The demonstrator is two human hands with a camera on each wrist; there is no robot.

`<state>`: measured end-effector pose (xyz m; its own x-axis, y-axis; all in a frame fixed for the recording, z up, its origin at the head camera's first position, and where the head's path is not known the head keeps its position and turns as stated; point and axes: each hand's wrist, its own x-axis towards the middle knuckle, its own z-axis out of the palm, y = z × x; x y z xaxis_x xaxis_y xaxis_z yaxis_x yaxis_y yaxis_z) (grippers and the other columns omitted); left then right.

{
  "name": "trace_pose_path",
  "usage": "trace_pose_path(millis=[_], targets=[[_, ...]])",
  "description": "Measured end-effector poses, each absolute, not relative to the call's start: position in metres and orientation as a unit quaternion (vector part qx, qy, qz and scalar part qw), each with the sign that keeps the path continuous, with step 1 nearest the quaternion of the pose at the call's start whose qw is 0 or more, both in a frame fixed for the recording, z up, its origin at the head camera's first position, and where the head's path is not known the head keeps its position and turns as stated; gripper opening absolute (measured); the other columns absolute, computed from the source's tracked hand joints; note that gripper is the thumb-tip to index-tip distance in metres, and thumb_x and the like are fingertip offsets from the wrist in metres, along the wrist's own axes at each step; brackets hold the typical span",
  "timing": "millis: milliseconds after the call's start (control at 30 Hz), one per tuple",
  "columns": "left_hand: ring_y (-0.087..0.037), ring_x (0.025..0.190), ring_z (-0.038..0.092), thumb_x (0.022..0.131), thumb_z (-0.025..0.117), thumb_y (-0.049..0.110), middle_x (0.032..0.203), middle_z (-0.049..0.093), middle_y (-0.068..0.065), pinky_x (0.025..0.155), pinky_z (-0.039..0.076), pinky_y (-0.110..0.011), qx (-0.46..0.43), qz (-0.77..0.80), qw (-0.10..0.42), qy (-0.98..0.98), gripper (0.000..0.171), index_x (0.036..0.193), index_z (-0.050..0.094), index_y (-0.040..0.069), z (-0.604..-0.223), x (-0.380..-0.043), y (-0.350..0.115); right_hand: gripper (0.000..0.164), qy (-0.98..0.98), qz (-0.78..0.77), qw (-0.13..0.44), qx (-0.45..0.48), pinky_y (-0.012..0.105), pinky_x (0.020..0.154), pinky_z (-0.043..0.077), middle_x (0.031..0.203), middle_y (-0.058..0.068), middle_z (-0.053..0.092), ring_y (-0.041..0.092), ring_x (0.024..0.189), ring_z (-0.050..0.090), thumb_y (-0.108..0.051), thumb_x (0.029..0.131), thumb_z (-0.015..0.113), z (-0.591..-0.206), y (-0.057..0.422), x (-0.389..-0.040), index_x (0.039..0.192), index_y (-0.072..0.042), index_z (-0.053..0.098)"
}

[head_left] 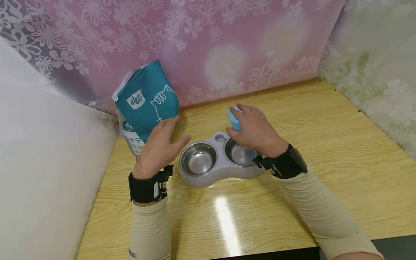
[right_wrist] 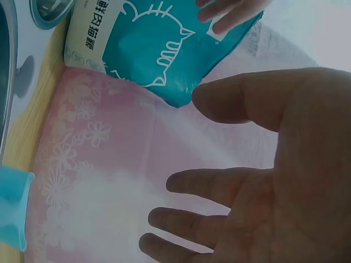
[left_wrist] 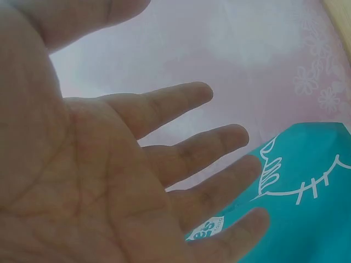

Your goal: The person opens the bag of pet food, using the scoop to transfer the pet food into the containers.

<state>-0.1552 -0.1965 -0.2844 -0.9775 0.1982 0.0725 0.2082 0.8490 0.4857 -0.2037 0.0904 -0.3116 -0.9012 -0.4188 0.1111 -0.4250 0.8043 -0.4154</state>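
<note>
My left hand [head_left: 158, 148] is held with straight, spread fingers in front of a teal and white cat food bag [head_left: 147, 95]; its palm shows bare in the left wrist view. The bag leans at the back left, its top crumpled. My right hand [head_left: 255, 130] hangs over the right bowl of a grey double pet feeder [head_left: 204, 179], thumb apart from the fingers and nothing in the palm. Behind its fingers, partly hidden, a small light-blue plastic piece [right_wrist: 13, 211] with a curved rim stands on the table. Two steel bowls [head_left: 198, 159] sit in the feeder.
The wooden table [head_left: 341, 173] carries everything. A pink flowered cloth [head_left: 208, 47] hangs behind it, with a white sheet [head_left: 45, 151] along the left and a pale floral one [head_left: 373, 72] on the right. The table's front edge shows at the bottom.
</note>
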Motion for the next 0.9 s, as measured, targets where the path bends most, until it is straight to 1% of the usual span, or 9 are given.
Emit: trace_pose_path(millis=[200,300,400,500,600,700,800,900], targets=[[-0.036,0.154,0.026,0.101,0.059,0.048,0.166,0.03,-0.016,0.121,0.026,-0.054,-0.102,-0.255,0.01,-0.961,0.076,0.163,0.03,0.014,-0.286,-0.161,-0.192,0.069,-0.946,0.216,0.012,0.242,0.055,0.124,0.016,0.164,0.024,0.03,0.042,0.153,0.024,-0.037,0.102,0.053,-0.312,0.085,-0.209,0.159,-0.003,0.035],[-0.035,0.153,0.028,0.101,0.059,0.048,0.165,0.032,-0.015,0.121,0.028,-0.054,-0.099,-0.252,0.01,-0.963,0.076,0.163,0.031,0.014,-0.289,-0.163,-0.19,0.067,-0.937,0.24,0.004,0.253,0.054,0.124,0.018,0.165,0.021,0.03,0.041,0.153,0.025,-0.036,0.103,0.055,-0.317,0.081,-0.213,0.159,-0.005,0.036],[-0.035,0.151,0.032,0.1,0.06,0.048,0.163,0.037,-0.014,0.12,0.031,-0.053,-0.091,-0.248,0.015,-0.964,0.074,0.161,0.035,0.013,-0.292,-0.164,-0.189,0.066,-0.915,0.283,-0.01,0.285,0.054,0.122,0.023,0.165,0.019,0.031,0.039,0.153,0.027,-0.034,0.102,0.058,-0.324,0.075,-0.216,0.159,-0.006,0.038],[-0.035,0.146,0.04,0.101,0.06,0.046,0.157,0.045,-0.014,0.117,0.035,-0.053,-0.074,-0.263,0.04,-0.961,0.067,0.156,0.043,0.011,-0.292,-0.166,-0.19,0.065,-0.893,0.314,-0.012,0.322,0.053,0.121,0.027,0.164,0.018,0.034,0.038,0.152,0.03,-0.03,0.101,0.061,-0.329,0.068,-0.216,0.158,-0.006,0.04],[-0.033,0.136,0.052,0.102,0.06,0.042,0.147,0.057,-0.013,0.111,0.042,-0.052,-0.057,-0.309,0.103,-0.944,0.056,0.147,0.055,0.009,-0.292,-0.167,-0.197,0.063,-0.882,0.316,0.0,0.349,0.053,0.119,0.03,0.161,0.019,0.038,0.037,0.15,0.034,-0.026,0.1,0.061,-0.332,0.062,-0.217,0.156,-0.004,0.042],[-0.028,0.12,0.062,0.103,0.062,0.036,0.13,0.068,-0.01,0.103,0.048,-0.047,-0.068,-0.365,0.197,-0.908,0.042,0.134,0.066,0.008,-0.291,-0.165,-0.208,0.062,-0.878,0.313,0.012,0.362,0.053,0.118,0.032,0.159,0.019,0.04,0.036,0.148,0.037,-0.025,0.1,0.061,-0.333,0.058,-0.219,0.155,-0.004,0.044],[-0.022,0.105,0.067,0.102,0.065,0.027,0.113,0.073,-0.01,0.096,0.051,-0.037,-0.109,-0.392,0.298,-0.864,0.03,0.122,0.071,0.005,-0.289,-0.165,-0.219,0.06,-0.876,0.306,0.026,0.371,0.052,0.116,0.035,0.157,0.018,0.043,0.036,0.146,0.04,-0.025,0.099,0.062,-0.332,0.054,-0.223,0.153,-0.004,0.047],[-0.019,0.095,0.067,0.099,0.068,0.013,0.102,0.073,-0.015,0.091,0.051,-0.029,-0.153,-0.413,0.404,-0.802,0.022,0.114,0.071,-0.002,-0.284,-0.166,-0.227,0.057,-0.875,0.296,0.04,0.382,0.052,0.115,0.037,0.154,0.018,0.046,0.036,0.144,0.043,-0.026,0.099,0.063,-0.327,0.05,-0.226,0.149,-0.003,0.05]])
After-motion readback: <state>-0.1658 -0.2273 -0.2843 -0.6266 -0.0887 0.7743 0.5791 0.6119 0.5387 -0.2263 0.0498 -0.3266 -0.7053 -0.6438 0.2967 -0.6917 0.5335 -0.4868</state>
